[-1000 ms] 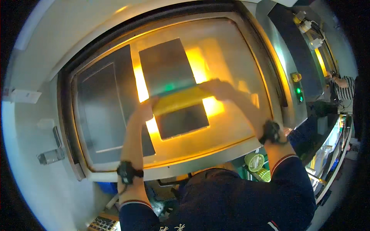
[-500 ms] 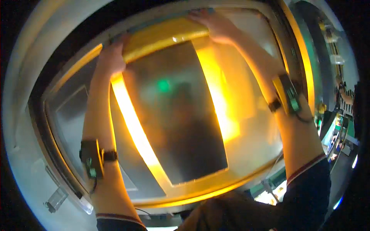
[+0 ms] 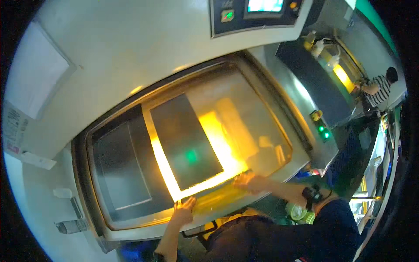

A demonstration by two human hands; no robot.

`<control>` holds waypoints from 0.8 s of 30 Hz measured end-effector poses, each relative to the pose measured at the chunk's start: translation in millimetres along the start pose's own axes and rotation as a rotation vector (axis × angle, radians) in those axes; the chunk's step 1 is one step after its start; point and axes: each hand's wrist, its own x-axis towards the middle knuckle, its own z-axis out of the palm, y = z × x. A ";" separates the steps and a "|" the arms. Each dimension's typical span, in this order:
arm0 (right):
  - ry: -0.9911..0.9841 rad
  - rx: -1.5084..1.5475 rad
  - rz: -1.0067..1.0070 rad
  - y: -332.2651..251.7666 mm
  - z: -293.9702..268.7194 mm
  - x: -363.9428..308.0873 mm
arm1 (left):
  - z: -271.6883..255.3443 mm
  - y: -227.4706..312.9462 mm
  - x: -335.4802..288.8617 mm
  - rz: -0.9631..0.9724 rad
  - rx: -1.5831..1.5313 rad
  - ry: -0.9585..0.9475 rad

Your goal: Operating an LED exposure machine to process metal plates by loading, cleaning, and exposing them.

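Observation:
My left hand (image 3: 183, 211) is at the near edge of a framed, lit worktop (image 3: 111, 229), its fingers bent over the left end of a glossy yellow strip (image 3: 220, 197). My right hand (image 3: 248, 181) grips the strip's other end, near the right corner of a dark rectangular panel (image 3: 185, 142). The strip lies along the panel's near side, between my hands. Bright yellow light surrounds the panel on several sides. A second dark panel (image 3: 126, 168), with a thin pale outline, lies to the left.
Behind the worktop rises a pale machine housing (image 3: 144, 48) with a control screen (image 3: 265, 5). Green-lit buttons (image 3: 324, 132) stand at the right. Farther right, a person in a striped top (image 3: 379, 91) works at another lit surface, near several bottles (image 3: 318, 47).
Both hands have come from the worktop's far side to its near edge, with the yellow strip between them. The view has pulled back, and the housing and screen now show.

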 end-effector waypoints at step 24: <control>0.202 0.198 0.494 -23.4 170.6 -45.7 | 132.5 216.9 -277.8 -0.877 -0.656 0.019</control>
